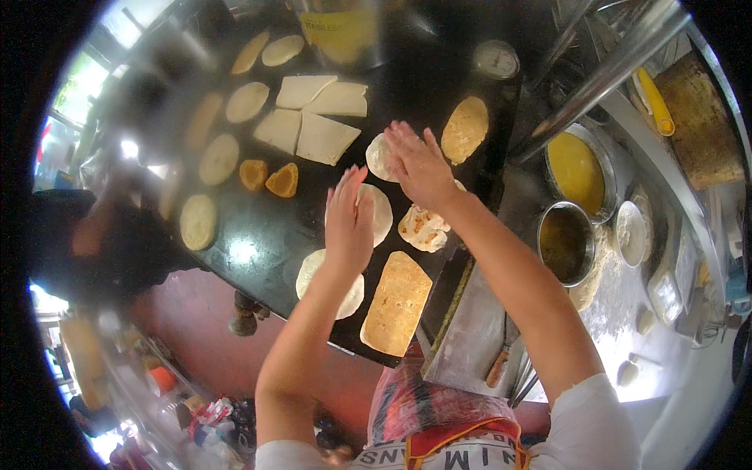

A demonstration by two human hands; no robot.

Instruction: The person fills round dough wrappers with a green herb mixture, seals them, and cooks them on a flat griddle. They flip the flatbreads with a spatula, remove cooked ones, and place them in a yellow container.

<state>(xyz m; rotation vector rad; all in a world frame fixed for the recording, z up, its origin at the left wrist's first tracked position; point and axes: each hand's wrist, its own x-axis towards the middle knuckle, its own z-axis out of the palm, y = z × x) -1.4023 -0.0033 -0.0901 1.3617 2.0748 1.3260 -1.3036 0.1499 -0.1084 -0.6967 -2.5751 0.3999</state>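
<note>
My left hand (349,226) is stretched out flat above a black griddle (264,235), covering part of a pale round flatbread (379,214). To its right, my right hand (420,167) is also extended, its fingertips overlapping another pale round (379,158). Neither hand has anything visible in its grasp; the palms face away from view, so contact with the bread cannot be told. Under my left forearm lies a third pale round (311,273). Beside it are a browned rectangular flatbread (396,302) and a blistered, irregular piece (423,229). A browned oval flatbread (467,129) lies beyond my right hand.
Pale square dough sheets (308,117) and several ovals (247,101) occupy the griddle's far side. A dial gauge (496,59) sits near its edge. Right are a pot of yellow liquid (576,173), a steel bowl (565,244) and a wooden-handled tool (499,367). Another person (106,235) stands left.
</note>
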